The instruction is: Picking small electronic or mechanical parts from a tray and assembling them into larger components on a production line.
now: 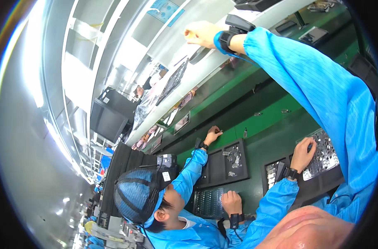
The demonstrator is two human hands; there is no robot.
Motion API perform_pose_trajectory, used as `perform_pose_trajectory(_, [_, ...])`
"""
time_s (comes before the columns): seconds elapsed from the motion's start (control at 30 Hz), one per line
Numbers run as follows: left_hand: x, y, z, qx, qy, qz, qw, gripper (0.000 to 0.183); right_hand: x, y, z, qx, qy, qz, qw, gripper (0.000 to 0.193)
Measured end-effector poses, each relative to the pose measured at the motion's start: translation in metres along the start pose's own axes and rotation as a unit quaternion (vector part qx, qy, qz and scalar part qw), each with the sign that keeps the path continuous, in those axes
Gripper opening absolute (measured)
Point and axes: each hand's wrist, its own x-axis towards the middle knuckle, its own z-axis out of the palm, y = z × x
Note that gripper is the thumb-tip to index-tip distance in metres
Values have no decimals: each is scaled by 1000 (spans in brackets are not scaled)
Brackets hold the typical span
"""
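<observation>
My right arm, in a blue sleeve, reaches up over the white shelf [184,92]. My right hand [200,35] is closed with fingers curled; what it pinches, if anything, is hidden. A black strap with a dark box circles that wrist. Lower down, my left hand [302,155] is bent over a tray of small silver parts [323,159]. Its fingers are pinched around a tiny dark thing I cannot make out. That tray of parts rests on a black tray [296,198], which also holds more shiny pieces beside my left wrist.
On my left a co-worker in a blue cap [139,194] works at the same green bench [259,135]. The co-worker's hands are near a black compartment tray [213,159] and a clear blister tray [208,202]. Small parts [245,133] lie on the bench; a black monitor [109,120] stands farther left.
</observation>
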Motion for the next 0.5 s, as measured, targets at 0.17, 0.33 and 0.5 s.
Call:
perform_pose_trajectory(0.17, [-7, -8, 19, -33, -8, -13, 999, 12, -12, 23, -13, -82, -133, -40, 987, 25])
perform_pose_trajectory(0.33, [0, -15, 4, 6, 7, 13, 1000, 11, 15, -10, -32, -46, -176, -4, 983, 25])
perform_pose_trajectory(0.5, [-7, -17, -4, 17, 44, 8, 999, 11, -14, -34, -47, 57, -98, -19, 993, 19])
